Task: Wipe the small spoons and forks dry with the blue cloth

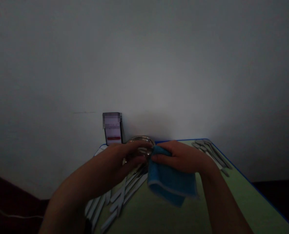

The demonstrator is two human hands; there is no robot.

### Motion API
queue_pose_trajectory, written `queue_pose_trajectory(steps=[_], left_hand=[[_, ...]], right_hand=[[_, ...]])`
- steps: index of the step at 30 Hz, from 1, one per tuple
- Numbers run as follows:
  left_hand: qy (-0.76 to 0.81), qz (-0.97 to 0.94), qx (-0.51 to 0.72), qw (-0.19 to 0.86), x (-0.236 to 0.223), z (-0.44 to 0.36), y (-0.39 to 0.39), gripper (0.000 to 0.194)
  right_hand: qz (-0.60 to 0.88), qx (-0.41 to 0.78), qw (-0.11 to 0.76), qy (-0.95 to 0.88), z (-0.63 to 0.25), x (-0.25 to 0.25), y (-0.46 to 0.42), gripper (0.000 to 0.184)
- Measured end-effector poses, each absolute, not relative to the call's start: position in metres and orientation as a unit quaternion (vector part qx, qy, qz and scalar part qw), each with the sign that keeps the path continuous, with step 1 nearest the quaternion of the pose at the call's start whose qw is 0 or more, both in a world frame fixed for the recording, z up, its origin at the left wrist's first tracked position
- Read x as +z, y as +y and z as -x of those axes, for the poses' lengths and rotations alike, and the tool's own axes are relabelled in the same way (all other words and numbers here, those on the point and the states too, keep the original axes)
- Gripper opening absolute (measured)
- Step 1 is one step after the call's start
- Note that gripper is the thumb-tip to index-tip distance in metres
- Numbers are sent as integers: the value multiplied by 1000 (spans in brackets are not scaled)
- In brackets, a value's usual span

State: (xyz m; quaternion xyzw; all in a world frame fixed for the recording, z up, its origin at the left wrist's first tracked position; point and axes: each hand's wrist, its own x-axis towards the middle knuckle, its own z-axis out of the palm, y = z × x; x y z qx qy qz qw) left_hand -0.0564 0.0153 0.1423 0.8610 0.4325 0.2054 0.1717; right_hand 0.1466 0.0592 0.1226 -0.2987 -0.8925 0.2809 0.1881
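Note:
My right hand (181, 156) grips a blue cloth (171, 182), thumb on its near side, and the cloth hangs below in folds. Close to its left is my left hand (132, 154), with thumb and forefinger curved toward each other at the cloth's upper corner. Something shiny shows between those fingertips, but I cannot make out what it is. Behind the left hand stands a round shiny metal bowl (141, 138), partly covered by the fingers. Several pieces of cutlery with pale handles (121, 196) lie below the left hand, some crossing others.
On the right of the green table (248, 198) lies a group of metal cutlery (214, 154). A phone (114, 130) with a lit screen leans against the pale wall (144, 65) at the back left. Blue edging (259, 193) runs along the table's side.

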Motion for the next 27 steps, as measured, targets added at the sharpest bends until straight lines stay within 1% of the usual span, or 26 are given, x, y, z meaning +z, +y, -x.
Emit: queue_pose_trajectory(steps=[5,8,14,19,23,27], left_hand=[[444,-850,233,163,147,62,13,29],[474,-841,218,142,147,63,14,23],[495,-849,150,109,149,59,13,26],[467,-869,110,122,149,52,16,27],[479,-867,99,97,144,48,19,30],[477,-867,121,84,138,43,23,28]], right_hand=[[302,282,187,-891,-148,125,57,26],[310,273,183,-892,-148,126,56,26],[315,261,161,-898,-147,126,56,26],[302,250,136,-910,-146,126,57,27],[310,224,150,-911,-143,124,57,29],[299,211,185,-912,-140,121,56,32]])
